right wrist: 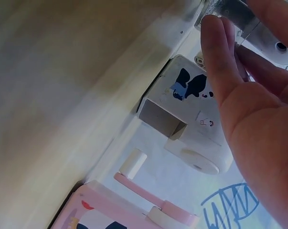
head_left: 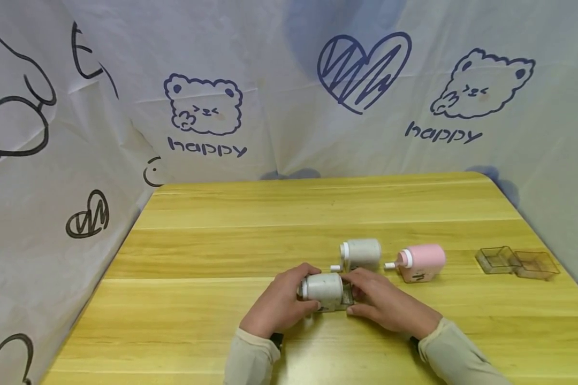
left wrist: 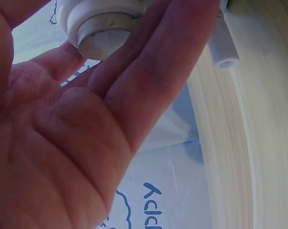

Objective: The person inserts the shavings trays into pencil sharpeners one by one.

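A whitish hand-crank pencil sharpener [head_left: 324,289] lies near the front middle of the table, its round body facing up in the head view. My left hand [head_left: 281,299] grips it from the left, thumb at the near side and fingers beyond. In the left wrist view its ringed round end [left wrist: 105,36] shows behind the fingers. At its right end, my right hand [head_left: 387,302] pinches a clear shavings drawer [head_left: 347,295] between thumb and fingers. The drawer overlaps the sharpener's end, and the right wrist view shows the clear plastic [right wrist: 229,13] behind the fingertips.
Just behind the hands stands a second whitish sharpener [head_left: 362,252], with an open drawer slot [right wrist: 160,119]. To its right is a pink sharpener [head_left: 423,261] with its crank out. Farther right lie two clear drawers, one greyish [head_left: 498,262], one pinkish [head_left: 536,266]. A drawn-on cloth [head_left: 279,96] hangs behind.
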Demonstrator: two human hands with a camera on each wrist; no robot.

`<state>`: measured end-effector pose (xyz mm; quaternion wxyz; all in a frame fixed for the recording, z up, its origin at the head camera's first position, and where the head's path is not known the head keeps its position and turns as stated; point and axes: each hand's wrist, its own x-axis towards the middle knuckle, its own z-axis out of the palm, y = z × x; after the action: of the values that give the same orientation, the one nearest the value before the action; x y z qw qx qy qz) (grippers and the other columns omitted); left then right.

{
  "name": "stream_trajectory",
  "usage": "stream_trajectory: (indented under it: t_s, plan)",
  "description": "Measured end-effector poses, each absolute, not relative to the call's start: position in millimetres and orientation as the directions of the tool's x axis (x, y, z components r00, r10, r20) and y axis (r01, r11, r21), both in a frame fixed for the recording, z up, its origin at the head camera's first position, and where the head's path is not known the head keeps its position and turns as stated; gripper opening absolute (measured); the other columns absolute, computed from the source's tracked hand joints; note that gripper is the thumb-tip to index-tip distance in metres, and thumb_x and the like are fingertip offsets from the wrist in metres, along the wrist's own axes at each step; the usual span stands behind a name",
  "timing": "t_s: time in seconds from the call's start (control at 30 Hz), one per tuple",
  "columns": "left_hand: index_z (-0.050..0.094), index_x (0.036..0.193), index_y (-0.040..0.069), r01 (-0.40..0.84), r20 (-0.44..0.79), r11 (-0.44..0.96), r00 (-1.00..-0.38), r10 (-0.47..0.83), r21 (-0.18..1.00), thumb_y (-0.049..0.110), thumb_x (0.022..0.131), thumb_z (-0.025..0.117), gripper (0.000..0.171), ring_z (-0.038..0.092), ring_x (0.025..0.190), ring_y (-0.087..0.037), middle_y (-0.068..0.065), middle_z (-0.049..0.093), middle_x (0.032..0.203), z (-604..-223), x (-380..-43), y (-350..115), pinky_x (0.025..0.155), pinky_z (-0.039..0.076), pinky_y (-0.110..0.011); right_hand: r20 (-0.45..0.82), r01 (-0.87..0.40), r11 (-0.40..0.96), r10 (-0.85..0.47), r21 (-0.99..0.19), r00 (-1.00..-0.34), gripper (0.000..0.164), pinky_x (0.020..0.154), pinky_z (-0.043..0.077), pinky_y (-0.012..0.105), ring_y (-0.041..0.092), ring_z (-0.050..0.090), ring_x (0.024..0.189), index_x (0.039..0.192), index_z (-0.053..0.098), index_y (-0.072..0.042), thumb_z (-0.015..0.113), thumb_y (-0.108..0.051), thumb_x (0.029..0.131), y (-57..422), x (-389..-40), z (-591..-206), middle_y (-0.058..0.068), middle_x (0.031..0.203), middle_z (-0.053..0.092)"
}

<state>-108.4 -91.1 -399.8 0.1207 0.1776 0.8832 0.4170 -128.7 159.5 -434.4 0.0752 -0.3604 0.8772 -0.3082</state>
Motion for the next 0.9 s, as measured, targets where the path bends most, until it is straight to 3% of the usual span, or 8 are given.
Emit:
stream_trajectory:
  t_s: [0.9]
  plan:
    - [0.055, 0.123, 0.018, 0.218, -0.067, 0.607, -0.909, 0.412, 0.764, 0.020, 0.082, 0.074, 0.045, 0.055, 0.088, -0.014, 0.002, 0.060, 0.109, -400.0, -108.9, -89.3, 0.074, 0.047, -0.033, 0.083, -0.589, 0.543, -0.689, -0.599, -0.720, 0.068, 0.079, 0.047, 0.029, 0.010, 0.053, 0.091, 0.142, 0.041, -0.003, 0.070, -0.029, 0.087, 155.8, -132.7, -433.9, -0.001, 0.111, 0.053]
